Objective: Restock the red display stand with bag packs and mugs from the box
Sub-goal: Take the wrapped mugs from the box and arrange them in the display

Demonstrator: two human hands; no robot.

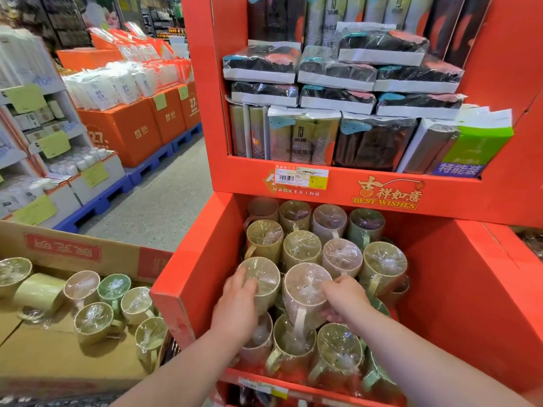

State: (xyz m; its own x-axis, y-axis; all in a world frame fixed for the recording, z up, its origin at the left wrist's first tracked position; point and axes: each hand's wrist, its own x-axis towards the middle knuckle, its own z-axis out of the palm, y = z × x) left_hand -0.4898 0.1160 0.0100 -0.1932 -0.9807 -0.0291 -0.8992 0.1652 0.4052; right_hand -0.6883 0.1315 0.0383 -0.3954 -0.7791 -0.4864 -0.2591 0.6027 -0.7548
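Olive mug (262, 278) held in left hand (237, 308), pink mug (304, 292) in right hand (342, 301); both are best settled mouth-outward, snug against the packed rows (302, 248) in the red stand (191, 277).

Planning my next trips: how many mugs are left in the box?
7 mugs: two at the left end of the box, three in a row mid-box, two nearer me. Others may lie out of view.

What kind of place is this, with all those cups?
Most likely a supermarket or big shop. A barcode price tag sits on the red display stand, plastic-wrapped mugs and bag packs fill its shelves, and orange cartons stand on blue pallets along the aisle.
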